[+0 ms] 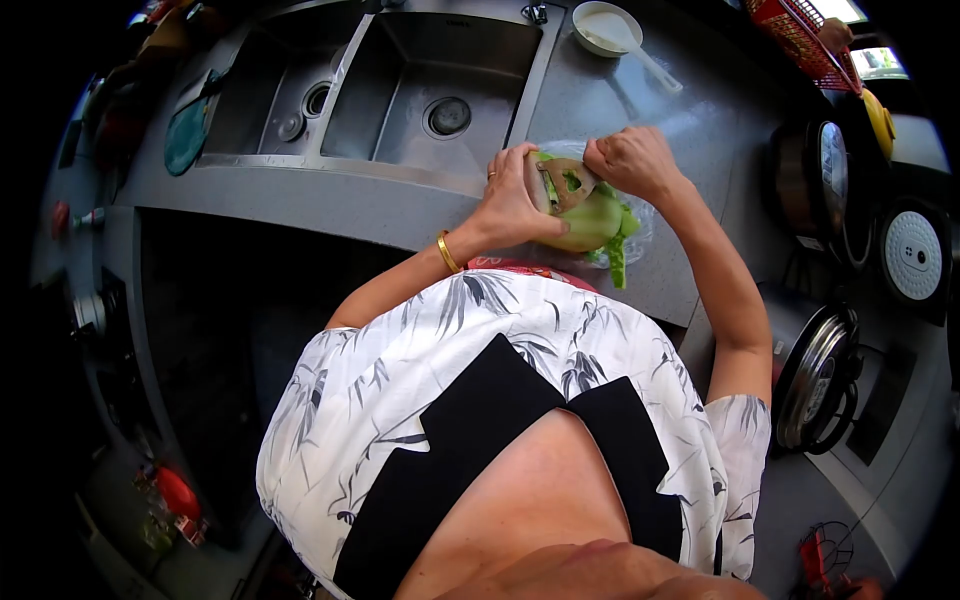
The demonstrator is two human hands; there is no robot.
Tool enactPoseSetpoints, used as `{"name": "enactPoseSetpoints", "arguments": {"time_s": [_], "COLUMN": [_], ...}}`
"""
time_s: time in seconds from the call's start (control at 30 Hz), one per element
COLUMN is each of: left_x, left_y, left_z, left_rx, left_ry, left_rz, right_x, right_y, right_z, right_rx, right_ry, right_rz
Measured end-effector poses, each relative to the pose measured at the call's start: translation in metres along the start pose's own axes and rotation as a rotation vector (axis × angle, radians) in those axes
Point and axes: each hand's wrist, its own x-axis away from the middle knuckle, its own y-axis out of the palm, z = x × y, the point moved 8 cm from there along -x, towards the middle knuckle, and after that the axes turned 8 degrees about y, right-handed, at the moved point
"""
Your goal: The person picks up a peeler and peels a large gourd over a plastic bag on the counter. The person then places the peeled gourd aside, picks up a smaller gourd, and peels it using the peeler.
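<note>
A pale green leafy vegetable [590, 222], which looks like a head of cabbage or lettuce, is at the counter's front edge. Its top has a tan patch with a green hole, and frilly leaves hang off its right side. My left hand [512, 205] is wrapped round its left side, thumb towards me. Closed in a fist, my right hand [632, 160] is at its upper right. What those fingers grip, if anything, is hidden. Clear plastic film [643, 243] lies crumpled under and beside the vegetable.
A double steel sink [375, 165] is set into the counter at left. Behind my hands stands a white bowl [590, 45] with a white spoon [655, 70] across it. Cookers [805, 185], a pot [815, 375] and a red basket [800, 45] are at right.
</note>
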Motion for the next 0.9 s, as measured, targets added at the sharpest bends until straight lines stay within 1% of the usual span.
{"name": "enactPoseSetpoints", "arguments": {"time_s": [0.17, 0.27, 0.37, 0.47, 0.5, 0.53, 0.6, 0.63, 0.7, 0.73, 0.8, 0.83, 0.9], "left_x": [-0.002, -0.002, 0.000, 0.009, 0.014, 0.007, 0.020, 0.019, 0.021, 0.022, 0.025, 0.023, 0.020], "left_y": [0.001, 0.000, -0.001, -0.002, -0.004, -0.007, -0.003, 0.002, 0.001, 0.000, 0.003, 0.005, 0.006], "left_z": [0.001, 0.006, 0.011, 0.008, 0.003, -0.001, -0.012, -0.021, -0.026, -0.028, -0.029, -0.028, -0.032], "left_rx": [-0.040, -0.056, -0.055, -0.054, -0.055, -0.028, 0.052, 0.142, 0.214, 0.244, 0.479, 0.597, 0.608], "left_ry": [0.021, 0.048, 0.076, 0.088, 0.088, 0.129, 0.158, 0.120, 0.062, 0.032, -0.068, -0.111, -0.171], "left_rz": [-0.002, 0.003, 0.021, 0.024, 0.019, 0.013, -0.040, -0.065, -0.100, -0.119, -0.164, -0.184, -0.175], "right_x": [0.004, 0.007, 0.008, 0.015, 0.025, 0.029, 0.072, 0.081, 0.095, 0.098, 0.113, 0.115, 0.108], "right_y": [0.009, 0.016, 0.019, 0.024, 0.028, 0.028, 0.064, 0.075, 0.085, 0.078, 0.058, 0.052, 0.037], "right_z": [0.011, 0.012, 0.016, 0.049, 0.077, 0.095, 0.113, 0.121, 0.122, 0.124, 0.128, 0.137, 0.130], "right_rx": [-0.033, -0.043, -0.072, -0.138, -0.027, 0.047, 0.167, 0.145, 0.090, 0.091, 0.087, 0.080, -0.041], "right_ry": [0.015, -0.068, -0.034, 0.191, 0.283, 0.276, 0.286, 0.313, 0.361, 0.387, 0.456, 0.523, 0.535], "right_rz": [0.023, 0.072, 0.021, -0.086, -0.192, -0.152, -0.137, -0.130, -0.122, -0.085, -0.028, -0.046, 0.005]}}
